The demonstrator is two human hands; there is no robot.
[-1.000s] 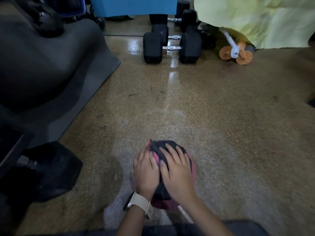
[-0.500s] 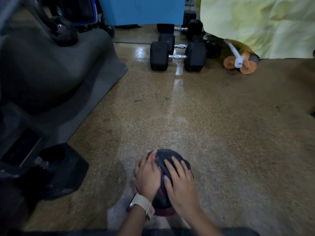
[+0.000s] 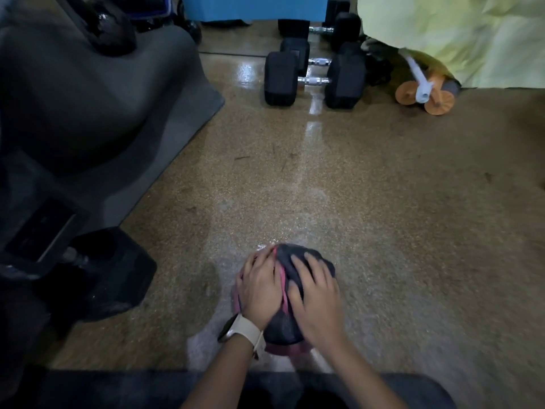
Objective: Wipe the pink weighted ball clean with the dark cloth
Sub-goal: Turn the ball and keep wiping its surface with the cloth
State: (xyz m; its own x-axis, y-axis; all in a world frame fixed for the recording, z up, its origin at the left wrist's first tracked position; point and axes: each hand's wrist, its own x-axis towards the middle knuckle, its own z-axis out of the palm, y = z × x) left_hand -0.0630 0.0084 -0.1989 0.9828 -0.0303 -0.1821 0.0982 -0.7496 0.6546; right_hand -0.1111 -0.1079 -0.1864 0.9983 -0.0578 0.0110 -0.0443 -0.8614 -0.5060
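The speckled brown floor (image 3: 383,216) stretched out ahead of both hands, shiny in a streak straight beyond the fingertips. Far ahead and to the left of the left hand (image 3: 259,287) a big grey padded mat (image 3: 88,98) lay humped up, and far ahead to the right of the right hand (image 3: 318,302) a pale yellow sheet (image 3: 457,39) hung down to the floor. Straight beyond the hands stood a row of black dumbbells (image 3: 312,81), with an orange roller wheel (image 3: 424,95) just to their right under the sheet's edge. Another black dumbbell (image 3: 118,270) sat well apart to the left of the left hand. The pink weighted ball (image 3: 283,348) rested on the floor directly under both hands, mostly hidden, with pink showing between them and below the wrists. The dark cloth (image 3: 295,267) was draped over its top. The right hand pressed the cloth down with its fingers spread; the left lay flat on the ball's left side, fingers close together. A pale wristwatch (image 3: 244,332) sat just behind the left hand.
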